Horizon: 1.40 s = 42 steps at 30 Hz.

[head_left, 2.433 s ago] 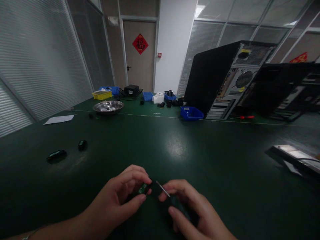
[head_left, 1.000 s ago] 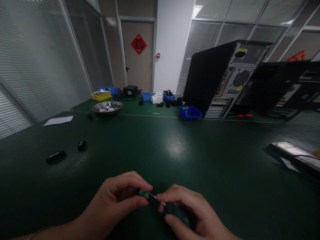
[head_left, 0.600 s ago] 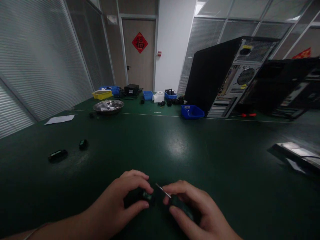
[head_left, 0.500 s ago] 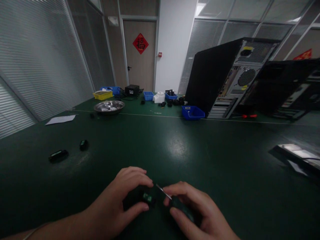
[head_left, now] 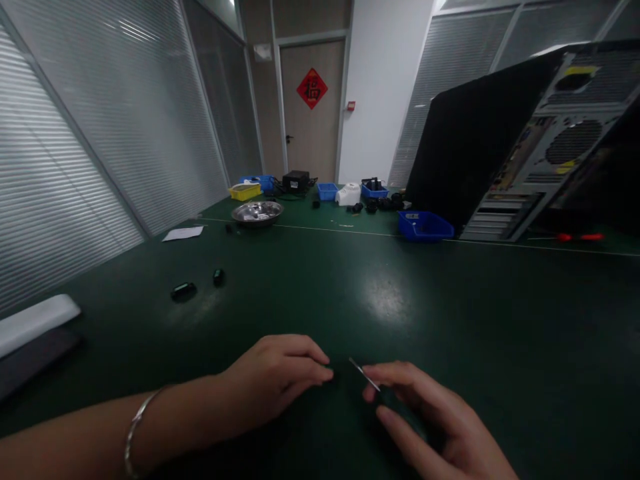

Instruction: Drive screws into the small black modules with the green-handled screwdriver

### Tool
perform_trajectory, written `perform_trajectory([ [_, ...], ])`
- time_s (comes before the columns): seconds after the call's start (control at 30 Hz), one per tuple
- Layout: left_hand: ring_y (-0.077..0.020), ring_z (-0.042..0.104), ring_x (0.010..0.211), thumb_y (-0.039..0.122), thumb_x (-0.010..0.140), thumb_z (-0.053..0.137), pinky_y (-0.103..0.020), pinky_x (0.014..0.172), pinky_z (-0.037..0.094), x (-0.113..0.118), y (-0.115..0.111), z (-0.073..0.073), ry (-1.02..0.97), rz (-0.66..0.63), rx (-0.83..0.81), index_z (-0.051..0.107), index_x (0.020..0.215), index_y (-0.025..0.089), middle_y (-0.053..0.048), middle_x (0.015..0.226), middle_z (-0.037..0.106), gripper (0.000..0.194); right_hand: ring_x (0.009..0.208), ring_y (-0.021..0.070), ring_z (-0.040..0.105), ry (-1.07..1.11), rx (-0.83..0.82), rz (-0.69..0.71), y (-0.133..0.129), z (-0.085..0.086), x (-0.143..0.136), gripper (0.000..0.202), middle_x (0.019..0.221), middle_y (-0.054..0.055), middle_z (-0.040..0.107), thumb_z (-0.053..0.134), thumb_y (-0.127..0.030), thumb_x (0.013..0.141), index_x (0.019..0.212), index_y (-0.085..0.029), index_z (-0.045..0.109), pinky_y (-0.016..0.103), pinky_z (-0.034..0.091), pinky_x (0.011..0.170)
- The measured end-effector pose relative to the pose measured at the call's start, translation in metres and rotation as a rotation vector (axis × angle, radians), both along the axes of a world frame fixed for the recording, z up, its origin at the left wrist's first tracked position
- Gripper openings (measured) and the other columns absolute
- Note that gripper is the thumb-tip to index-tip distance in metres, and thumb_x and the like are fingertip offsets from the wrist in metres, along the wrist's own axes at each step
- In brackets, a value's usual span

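Observation:
My right hand (head_left: 430, 413) is wrapped round the dark handle (head_left: 403, 410) of a screwdriver (head_left: 365, 375), whose thin metal shaft points up and left toward my left fingertips. The shaft touches nothing that I can see. My left hand (head_left: 290, 367) hovers low over the green tabletop (head_left: 320, 293), its fingers drawn together and the thumb mostly hidden. A small dark bit shows at its fingertips, too dim to name; the rest of what it covers is hidden. Farther left lie two small black parts, a longer one (head_left: 183, 291) and a shorter one (head_left: 218, 277).
A metal bowl (head_left: 257, 213) and a white paper (head_left: 183, 233) lie far left. At the left edge is a white bar-like object (head_left: 40, 323). A blue bin (head_left: 425, 227) stands beside a black computer tower (head_left: 490, 133). Small bins and a white housing (head_left: 349, 195) line the back.
The view has turned left, so things sit farther right. My left fingers have closed in, and the small black part seen between them and the thumb is now hidden. The screwdriver stays in my right hand.

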<state>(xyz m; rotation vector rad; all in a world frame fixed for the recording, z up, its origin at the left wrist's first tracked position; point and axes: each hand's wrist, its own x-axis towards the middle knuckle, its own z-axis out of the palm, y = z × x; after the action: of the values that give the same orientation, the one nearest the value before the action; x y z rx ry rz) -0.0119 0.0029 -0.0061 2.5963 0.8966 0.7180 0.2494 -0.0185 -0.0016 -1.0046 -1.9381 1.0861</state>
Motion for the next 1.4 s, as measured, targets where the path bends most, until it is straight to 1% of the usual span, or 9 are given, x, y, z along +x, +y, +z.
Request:
perform_trajectory([
  [0.1,-0.0132,0.071,0.093,0.021,0.099,0.047,-0.021,0.082,0.057,-0.034,0.008,0.017,0.116,0.124,0.144,0.072,0.106,0.021,-0.004,0.107,0.075,0.026,0.098,0.0221,0.072,0.003,-0.024,0.000,0.000,-0.002,0.003,0.027,0.101,0.003,0.074,0.059,-0.021,0.091,0.114,-0.032,0.068,0.028,0.059,0.081],
  [0.17,-0.0141,0.071,0.095,0.030,0.098,0.046,-0.025,0.085,0.057,-0.074,0.016,0.036,0.190,0.338,0.231,0.073,0.107,0.026,-0.001,0.110,0.075,0.029,0.097,0.0222,0.072,-0.002,-0.046,-0.002,0.001,-0.002,0.004,0.026,0.103,0.003,0.075,0.060,-0.022,0.091,0.115,-0.032,0.067,0.029,0.059,0.081],
  [0.3,-0.0295,0.064,0.108,0.045,0.094,0.048,-0.050,0.098,0.047,-0.170,0.038,0.061,0.190,0.775,0.308,0.070,0.110,0.015,-0.010,0.116,0.072,0.041,0.097,0.0220,0.072,-0.002,-0.056,0.001,0.000,0.000,0.002,0.026,0.108,0.004,0.075,0.058,-0.023,0.092,0.115,-0.030,0.067,0.029,0.059,0.079],
  [0.37,-0.0326,0.066,0.099,0.052,0.090,0.049,-0.052,0.091,0.049,-0.209,0.045,0.059,0.241,0.902,0.248,0.072,0.104,0.013,-0.010,0.109,0.074,0.047,0.097,0.0221,0.072,0.002,-0.051,-0.001,0.000,0.000,0.001,0.025,0.108,0.005,0.075,0.058,-0.024,0.093,0.115,-0.030,0.066,0.030,0.059,0.080],
  [0.47,-0.0296,0.069,0.085,0.059,0.084,0.051,-0.042,0.080,0.054,-0.243,0.049,0.040,0.317,0.931,0.092,0.074,0.091,0.016,-0.007,0.094,0.077,0.050,0.097,0.0219,0.071,-0.002,-0.058,0.007,0.000,0.001,0.001,0.025,0.108,0.005,0.075,0.057,-0.024,0.093,0.116,-0.029,0.066,0.030,0.058,0.080],
  [0.6,-0.0315,0.068,0.092,0.063,0.083,0.044,-0.042,0.084,0.052,-0.256,0.051,0.018,0.339,0.955,0.012,0.073,0.096,0.014,-0.012,0.102,0.075,0.059,0.099,0.0211,0.071,0.008,-0.075,0.012,0.001,0.002,-0.001,0.024,0.107,0.004,0.074,0.057,-0.023,0.094,0.116,-0.029,0.065,0.032,0.056,0.085],
  [0.73,-0.0319,0.066,0.097,0.069,0.079,0.042,-0.042,0.089,0.050,-0.259,0.056,0.015,0.331,0.959,-0.038,0.071,0.095,0.015,-0.013,0.105,0.073,0.063,0.099,0.0202,0.070,0.023,-0.068,0.019,0.000,0.005,-0.003,0.024,0.107,0.004,0.074,0.057,-0.022,0.094,0.115,-0.028,0.066,0.031,0.056,0.084],
  [1.03,-0.0270,0.064,0.102,0.056,0.089,0.048,-0.037,0.094,0.050,-0.248,0.048,0.036,0.297,0.902,-0.174,0.067,0.106,0.011,-0.009,0.107,0.072,0.051,0.098,0.0227,0.070,-0.028,-0.071,0.032,-0.001,0.008,0.000,0.025,0.106,0.006,0.074,0.056,-0.022,0.094,0.117,-0.025,0.065,0.035,0.057,0.083],
  [1.4,-0.0275,0.061,0.116,0.072,0.088,0.035,-0.037,0.100,0.046,-0.251,0.001,0.047,0.219,0.990,-0.242,0.051,0.130,0.007,-0.015,0.129,0.066,0.080,0.098,0.0244,0.071,-0.050,-0.053,0.023,-0.002,0.008,-0.001,0.025,0.106,0.007,0.075,0.056,-0.028,0.094,0.117,-0.025,0.066,0.036,0.058,0.082],
])
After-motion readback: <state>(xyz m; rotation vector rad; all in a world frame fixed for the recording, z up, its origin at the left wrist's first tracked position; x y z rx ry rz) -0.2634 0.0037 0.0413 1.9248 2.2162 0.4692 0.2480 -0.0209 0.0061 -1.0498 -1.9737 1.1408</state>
